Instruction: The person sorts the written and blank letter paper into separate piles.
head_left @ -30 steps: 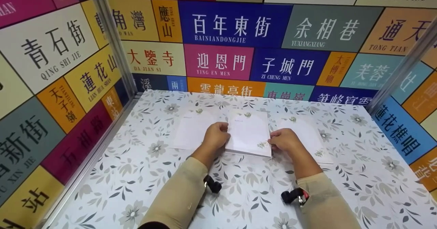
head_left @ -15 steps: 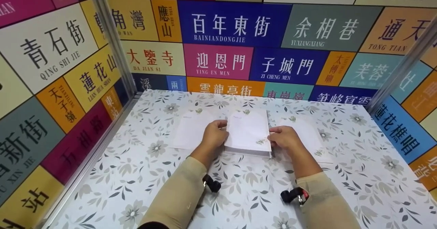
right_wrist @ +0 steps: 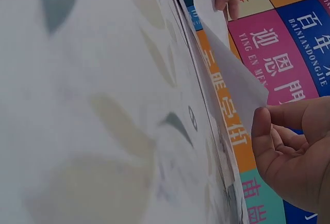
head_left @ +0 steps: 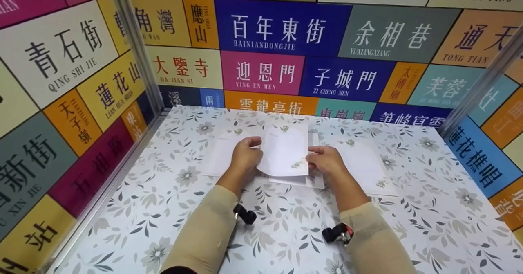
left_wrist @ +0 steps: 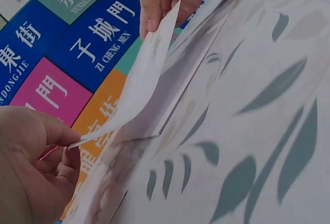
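Note:
A white sheet of paper [head_left: 284, 149] with small printed sprigs is raised off the pile and curves between both hands. My left hand [head_left: 246, 156] pinches its left edge between thumb and finger; in the left wrist view the sheet [left_wrist: 139, 90] bends down from that pinch. At the opposite edge, my right hand [head_left: 327, 161] pinches it, thumb and forefinger meeting at a corner in the right wrist view. Under the lifted sheet lies a paper stack [head_left: 296, 182], largely covered by it. Another paper [head_left: 220, 157] lies left of it, partly behind my left hand.
A similar printed paper [head_left: 361, 167] lies flat to the right, partly behind my right hand. Everything rests on a table [head_left: 286, 233] with a leaf-patterned white cover. Panels with colourful street-name signs [head_left: 282, 28] enclose the back and sides. Metal posts [head_left: 141, 49] stand at the corners.
The top sheet has come up off the middle stack and shifted left, uncovering the stack's right and front edges. Both hands moved left and slightly away from me with it.

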Demonstrator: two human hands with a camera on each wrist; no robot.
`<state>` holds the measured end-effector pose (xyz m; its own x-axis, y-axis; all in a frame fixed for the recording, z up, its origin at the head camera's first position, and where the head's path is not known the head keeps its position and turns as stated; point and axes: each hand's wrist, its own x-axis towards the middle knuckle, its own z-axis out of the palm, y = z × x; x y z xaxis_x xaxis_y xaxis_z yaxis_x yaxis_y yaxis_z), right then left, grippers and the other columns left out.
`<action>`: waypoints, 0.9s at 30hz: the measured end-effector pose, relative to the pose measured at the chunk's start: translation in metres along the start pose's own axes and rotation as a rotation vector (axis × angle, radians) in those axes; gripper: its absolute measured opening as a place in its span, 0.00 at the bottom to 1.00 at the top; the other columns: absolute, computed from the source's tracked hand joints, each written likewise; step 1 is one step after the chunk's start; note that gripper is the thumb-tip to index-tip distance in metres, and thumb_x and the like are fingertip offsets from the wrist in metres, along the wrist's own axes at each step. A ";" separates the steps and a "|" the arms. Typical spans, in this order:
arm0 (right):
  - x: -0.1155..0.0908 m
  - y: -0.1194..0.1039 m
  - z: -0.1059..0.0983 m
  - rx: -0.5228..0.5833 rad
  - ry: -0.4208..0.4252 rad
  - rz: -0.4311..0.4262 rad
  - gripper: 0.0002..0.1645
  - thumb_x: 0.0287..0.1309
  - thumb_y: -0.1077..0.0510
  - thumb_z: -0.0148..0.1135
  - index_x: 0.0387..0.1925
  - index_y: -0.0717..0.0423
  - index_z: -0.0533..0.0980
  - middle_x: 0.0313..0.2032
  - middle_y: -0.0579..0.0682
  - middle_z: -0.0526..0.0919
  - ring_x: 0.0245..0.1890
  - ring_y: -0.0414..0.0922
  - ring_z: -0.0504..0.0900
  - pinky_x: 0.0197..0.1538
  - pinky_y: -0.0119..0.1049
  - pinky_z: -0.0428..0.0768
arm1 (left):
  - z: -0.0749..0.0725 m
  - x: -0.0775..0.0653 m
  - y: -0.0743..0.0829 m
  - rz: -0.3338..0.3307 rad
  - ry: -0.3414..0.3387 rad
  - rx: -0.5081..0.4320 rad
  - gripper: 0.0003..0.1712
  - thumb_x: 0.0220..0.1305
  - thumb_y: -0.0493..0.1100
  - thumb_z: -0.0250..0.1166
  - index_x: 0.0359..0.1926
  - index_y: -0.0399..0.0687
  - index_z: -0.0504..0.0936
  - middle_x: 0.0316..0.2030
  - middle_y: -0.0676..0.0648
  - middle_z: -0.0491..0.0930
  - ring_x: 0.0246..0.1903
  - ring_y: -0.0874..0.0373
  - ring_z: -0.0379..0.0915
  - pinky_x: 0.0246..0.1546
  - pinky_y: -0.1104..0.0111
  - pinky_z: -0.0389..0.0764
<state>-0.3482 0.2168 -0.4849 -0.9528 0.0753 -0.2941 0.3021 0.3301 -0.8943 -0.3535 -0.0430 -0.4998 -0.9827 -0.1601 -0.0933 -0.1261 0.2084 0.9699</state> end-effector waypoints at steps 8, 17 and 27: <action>0.005 -0.010 0.037 0.054 -0.013 -0.044 0.28 0.69 0.61 0.65 0.69 0.57 0.78 0.52 0.56 0.86 0.34 0.40 0.86 0.40 0.28 0.86 | -0.041 0.006 -0.009 -0.031 0.039 -0.013 0.30 0.66 0.30 0.62 0.68 0.49 0.81 0.62 0.52 0.84 0.62 0.52 0.80 0.69 0.59 0.81; 0.004 -0.026 0.085 0.142 -0.063 -0.092 0.28 0.65 0.66 0.65 0.67 0.61 0.80 0.43 0.53 0.87 0.30 0.40 0.86 0.41 0.32 0.88 | -0.095 0.013 -0.022 0.012 0.083 0.064 0.30 0.65 0.30 0.61 0.68 0.46 0.81 0.63 0.47 0.84 0.64 0.48 0.80 0.71 0.57 0.79; 0.003 -0.037 0.123 0.189 -0.110 -0.085 0.26 0.65 0.68 0.65 0.65 0.62 0.81 0.42 0.53 0.88 0.26 0.39 0.85 0.38 0.31 0.87 | -0.135 0.016 -0.027 -0.076 0.093 0.107 0.32 0.66 0.31 0.61 0.72 0.48 0.78 0.66 0.47 0.83 0.69 0.50 0.76 0.73 0.58 0.76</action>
<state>-0.3588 0.0889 -0.4945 -0.9691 -0.0520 -0.2411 0.2313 0.1478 -0.9616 -0.3473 -0.1818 -0.4970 -0.9534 -0.2673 -0.1397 -0.2185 0.2930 0.9308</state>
